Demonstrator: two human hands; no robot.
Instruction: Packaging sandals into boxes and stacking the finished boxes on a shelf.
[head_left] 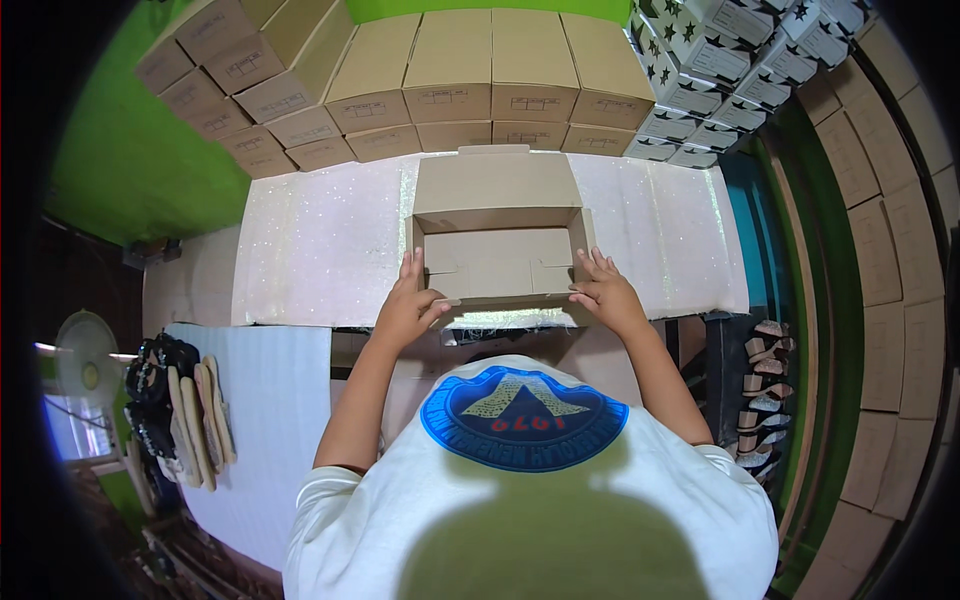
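An open, empty brown cardboard box (497, 262) sits on a glittery white table top (320, 250), its lid flap (495, 182) folded back away from me. My left hand (408, 305) grips the box's near left corner, thumb along the front edge. My right hand (603, 290) holds the near right corner, fingers spread against the side wall. Both forearms reach up from my white shirt at the bottom.
Stacks of closed brown boxes (450, 90) line the far side of the table, with white star-printed boxes (720, 70) at the far right. More brown boxes (885, 300) stand along the right. Sandals lie at the left (180, 400) and right (765, 390). A fan (85, 365) stands left.
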